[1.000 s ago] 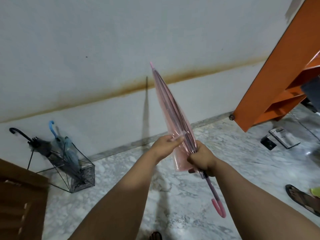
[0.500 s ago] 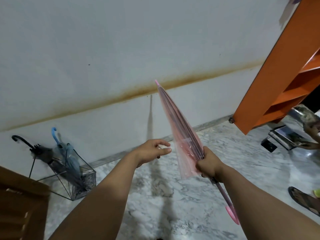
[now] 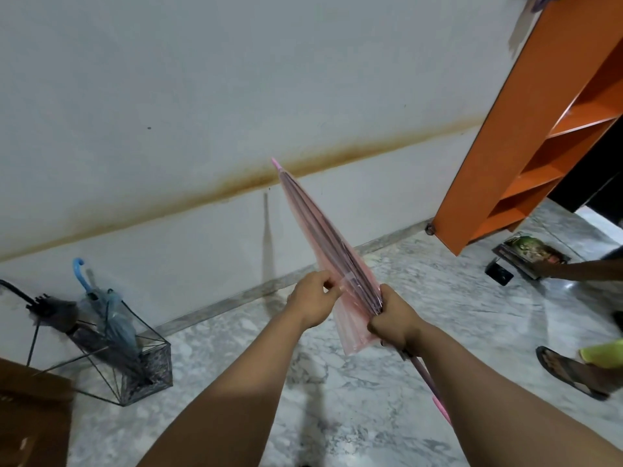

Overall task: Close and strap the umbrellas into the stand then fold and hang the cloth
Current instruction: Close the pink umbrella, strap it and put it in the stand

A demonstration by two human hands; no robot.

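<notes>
Fingers of my left hand pinch what seems the strap, so I wrap it tight while my right hand grips the pink umbrella.

There is just one camera, worn on the person's head, and it looks forward and down over both bare arms to the grey-and-white marble floor and the white wall with a brown stain line behind it. It is very near the left hand and right hand, which sit in the middle of the picture, and its wide lens bends and tilts the room. The black wire umbrella stand shows farther off at the low left, and the orange wooden shelf unit leans in at the upper right.
</notes>
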